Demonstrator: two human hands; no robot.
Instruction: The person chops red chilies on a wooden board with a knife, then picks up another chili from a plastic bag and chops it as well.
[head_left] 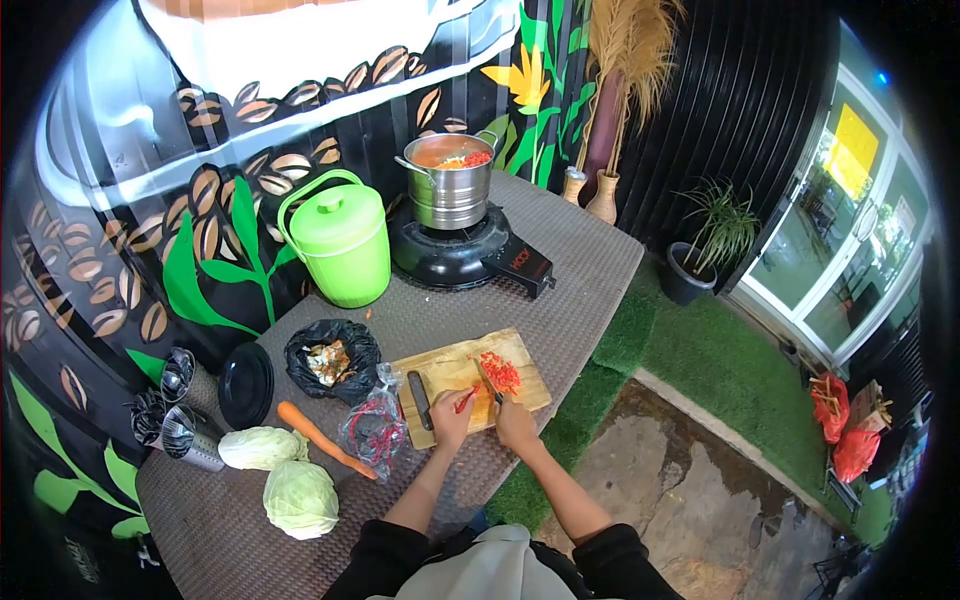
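My left hand is closed around a red chili over the wooden cutting board. In my right hand is a knife, its blade pointing away from me beside the chili. Chopped red chili lies in a heap on the board, just beyond the blade. Left of my left hand, the board has a dark handle slot. A clear plastic bag with red chilies inside touches the board's left side.
A steel pot with chopped vegetables stands on a black portable stove. Nearby are a green lidded bucket, a black scrap bag, a carrot, two cabbages, black plates and a metal utensil holder.
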